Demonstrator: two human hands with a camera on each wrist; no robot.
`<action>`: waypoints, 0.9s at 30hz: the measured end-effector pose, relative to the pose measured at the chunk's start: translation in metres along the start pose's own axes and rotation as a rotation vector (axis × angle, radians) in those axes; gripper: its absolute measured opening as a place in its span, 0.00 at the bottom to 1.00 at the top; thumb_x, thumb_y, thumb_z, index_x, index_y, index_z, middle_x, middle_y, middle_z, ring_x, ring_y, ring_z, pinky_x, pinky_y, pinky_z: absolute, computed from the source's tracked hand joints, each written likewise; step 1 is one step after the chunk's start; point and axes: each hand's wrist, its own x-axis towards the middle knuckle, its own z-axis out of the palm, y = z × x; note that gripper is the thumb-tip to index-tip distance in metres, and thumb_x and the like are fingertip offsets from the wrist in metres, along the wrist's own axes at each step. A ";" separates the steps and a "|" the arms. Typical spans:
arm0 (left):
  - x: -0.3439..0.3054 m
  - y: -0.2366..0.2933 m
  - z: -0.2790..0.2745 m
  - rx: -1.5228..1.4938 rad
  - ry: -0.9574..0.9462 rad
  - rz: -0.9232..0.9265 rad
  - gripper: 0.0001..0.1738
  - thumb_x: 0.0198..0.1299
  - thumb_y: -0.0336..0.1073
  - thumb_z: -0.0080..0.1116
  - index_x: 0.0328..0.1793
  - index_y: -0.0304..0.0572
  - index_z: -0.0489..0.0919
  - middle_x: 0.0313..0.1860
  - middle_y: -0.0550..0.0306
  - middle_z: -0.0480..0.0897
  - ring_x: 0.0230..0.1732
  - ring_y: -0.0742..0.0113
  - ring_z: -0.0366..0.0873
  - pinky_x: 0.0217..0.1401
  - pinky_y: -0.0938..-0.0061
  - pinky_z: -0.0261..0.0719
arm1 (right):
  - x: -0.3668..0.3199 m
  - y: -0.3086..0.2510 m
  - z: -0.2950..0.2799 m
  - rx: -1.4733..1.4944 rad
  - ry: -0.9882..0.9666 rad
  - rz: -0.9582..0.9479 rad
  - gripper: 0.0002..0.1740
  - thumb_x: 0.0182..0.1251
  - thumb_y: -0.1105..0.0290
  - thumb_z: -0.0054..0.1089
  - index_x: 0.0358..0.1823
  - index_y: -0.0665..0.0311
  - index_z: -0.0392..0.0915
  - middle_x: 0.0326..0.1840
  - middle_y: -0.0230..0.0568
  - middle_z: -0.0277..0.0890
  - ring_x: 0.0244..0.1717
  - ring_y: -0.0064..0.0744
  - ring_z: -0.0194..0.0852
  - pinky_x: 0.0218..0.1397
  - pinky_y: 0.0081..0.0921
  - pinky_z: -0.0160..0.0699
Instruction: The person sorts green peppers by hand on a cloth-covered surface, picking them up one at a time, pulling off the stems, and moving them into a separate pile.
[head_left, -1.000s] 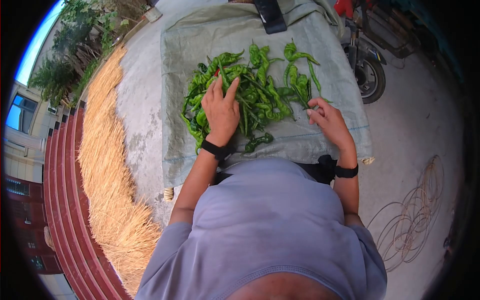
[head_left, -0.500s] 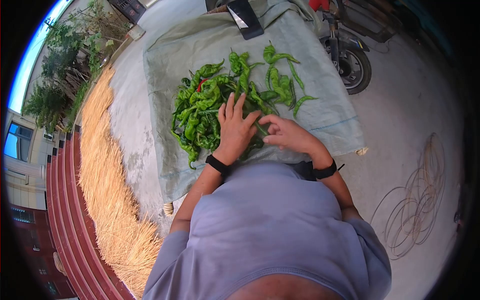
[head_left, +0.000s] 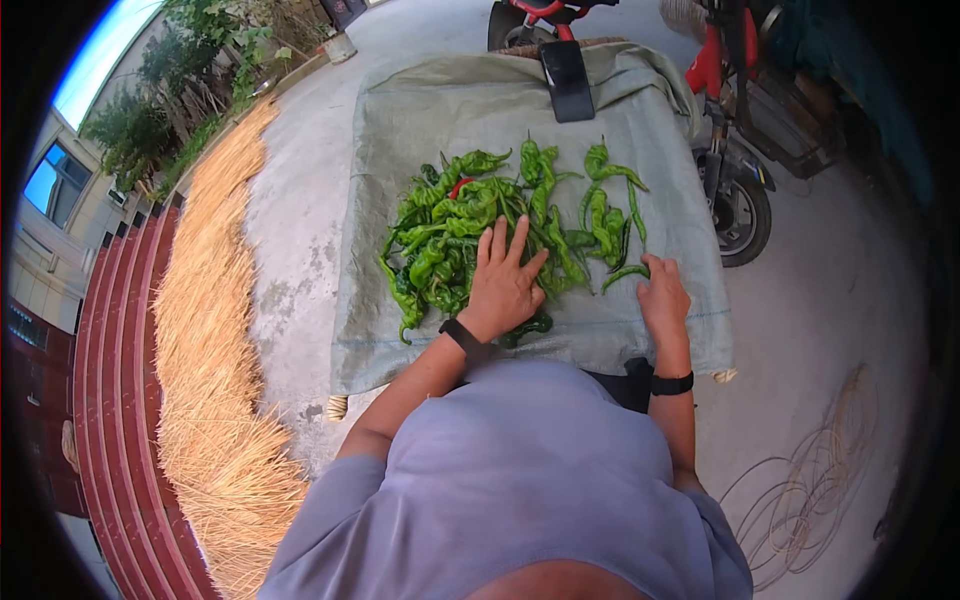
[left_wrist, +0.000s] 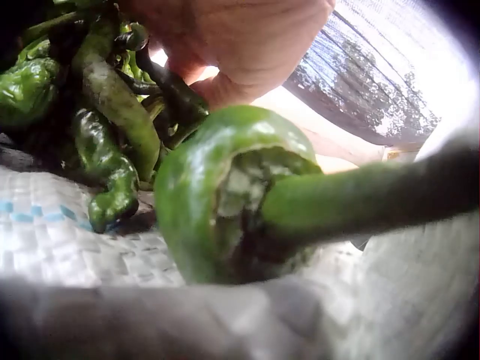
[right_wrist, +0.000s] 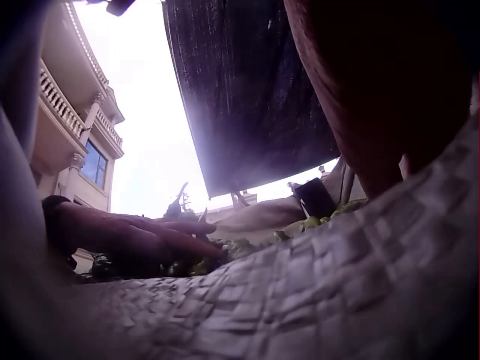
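Observation:
A heap of long wrinkled green peppers [head_left: 450, 215] lies on a pale woven sheet [head_left: 400, 365], with a red pepper [head_left: 461, 187] among them. My left hand [head_left: 503, 290], fingers spread, rests on the heap's near right side. Close to the left wrist camera is a green pepper [left_wrist: 195, 180] with a thick stem. My right hand [head_left: 663, 300] is over the sheet at the right, fingers bent, fingertips right by the end of a small curved pepper [head_left: 625, 274]. What is under its fingers is hidden, so I cannot tell if it holds anything.
Several peppers [head_left: 603, 222] lie apart, right of the heap. A black phone [head_left: 566, 80] lies at the sheet's far edge. Beyond stand red vehicles, with a wheel [head_left: 742, 222] near the right side. Straw [head_left: 215, 330] covers ground at left; coiled cable [head_left: 810, 480] lies at right.
My right hand first came left beside the left hand, then went back right to the small curved pepper. My left hand has shifted to the heap's near right side. The head view has swung.

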 end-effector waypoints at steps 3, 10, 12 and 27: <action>0.000 0.002 -0.001 -0.034 0.030 -0.014 0.28 0.48 0.36 0.59 0.59 0.52 0.85 0.80 0.39 0.59 0.80 0.34 0.50 0.81 0.44 0.43 | 0.000 0.001 0.005 0.018 -0.028 -0.004 0.11 0.61 0.69 0.64 0.45 0.52 0.79 0.42 0.35 0.78 0.46 0.43 0.81 0.45 0.42 0.78; -0.003 -0.006 0.003 -0.084 -0.014 0.048 0.31 0.50 0.35 0.60 0.66 0.48 0.79 0.70 0.50 0.74 0.81 0.51 0.55 0.80 0.43 0.42 | 0.004 -0.007 -0.028 0.190 -0.118 0.072 0.09 0.62 0.66 0.64 0.43 0.56 0.79 0.39 0.33 0.79 0.42 0.39 0.80 0.44 0.38 0.76; -0.004 -0.005 0.002 -0.099 0.019 0.048 0.38 0.52 0.35 0.61 0.74 0.49 0.70 0.61 0.54 0.80 0.79 0.52 0.60 0.80 0.42 0.42 | 0.005 -0.011 -0.027 0.265 -0.118 0.073 0.10 0.62 0.65 0.65 0.44 0.58 0.78 0.36 0.34 0.79 0.38 0.37 0.80 0.42 0.36 0.76; -0.006 0.000 0.004 -0.421 0.103 -0.069 0.59 0.43 0.33 0.73 0.83 0.44 0.52 0.64 0.55 0.79 0.76 0.52 0.63 0.81 0.47 0.41 | -0.026 -0.086 -0.004 0.784 -0.633 -0.076 0.15 0.71 0.65 0.58 0.51 0.67 0.71 0.23 0.33 0.76 0.19 0.24 0.70 0.24 0.25 0.69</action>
